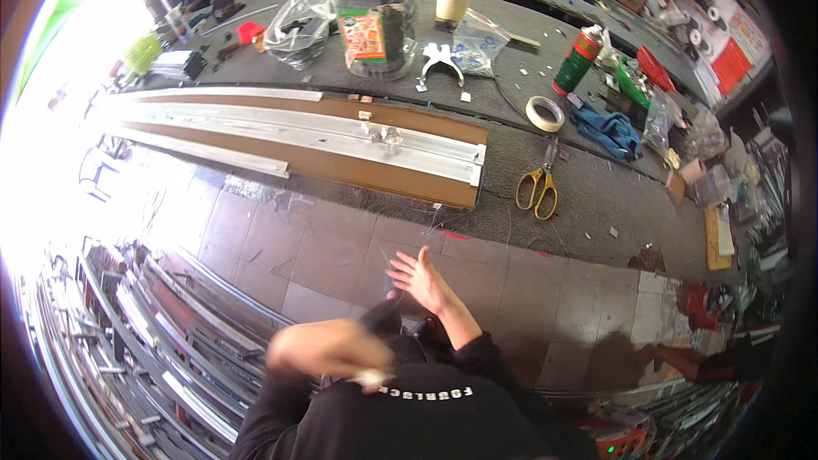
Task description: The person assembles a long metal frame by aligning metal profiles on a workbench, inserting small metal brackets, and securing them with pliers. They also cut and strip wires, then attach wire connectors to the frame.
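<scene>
My left hand [326, 347] is held low in front of my black top, bent inward and smeared by motion. A small whitish piece [370, 376] shows at its fingertips, too blurred to name. To the right and farther forward, my right hand [423, 283] is open, fingers spread and holding nothing, over the floor just short of the bench edge. Beyond it on the bench, white metal profiles [426, 153] lie along a brown board [366, 168]. A few small pale metal pieces [383, 133] sit on the profiles.
Yellow-handled scissors [537, 190], a tape roll [544, 114], a spray can [578, 61], a blue cloth [607, 129] and a clear plastic jar [373, 21] stand or lie on the grey bench [503, 106]. Metal bars [162, 332] fill the lower left. Another person's arm [686, 361] reaches in at right.
</scene>
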{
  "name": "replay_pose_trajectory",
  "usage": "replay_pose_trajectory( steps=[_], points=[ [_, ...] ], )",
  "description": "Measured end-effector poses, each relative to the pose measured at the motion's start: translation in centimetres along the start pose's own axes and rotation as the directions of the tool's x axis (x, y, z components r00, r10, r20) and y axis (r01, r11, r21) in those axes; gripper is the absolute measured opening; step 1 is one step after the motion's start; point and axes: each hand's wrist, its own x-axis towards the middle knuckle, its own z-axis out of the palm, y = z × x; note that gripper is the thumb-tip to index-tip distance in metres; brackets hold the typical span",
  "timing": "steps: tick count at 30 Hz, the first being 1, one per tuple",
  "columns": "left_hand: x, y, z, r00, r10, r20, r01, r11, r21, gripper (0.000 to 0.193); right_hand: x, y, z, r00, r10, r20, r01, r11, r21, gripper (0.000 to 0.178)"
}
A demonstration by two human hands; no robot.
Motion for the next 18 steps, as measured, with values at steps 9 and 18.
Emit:
replay_pose_trajectory(
  steps=[9,18],
  points=[
    [-16.9,7.3,15.1,0.063,0.291,-0.955,0.282,0.912,0.297,0.059,-2.6,-5.0,2.1,0.601,-0.465,0.65,-0.216,0.688,0.692,0.052],
    [-19.4,5.6,8.1,-0.014,-0.101,-0.995,0.57,0.817,-0.091,0.05,-12.7,-6.1,-4.6,0.846,-0.443,0.295,0.022,0.583,0.812,0.046]
  ],
)
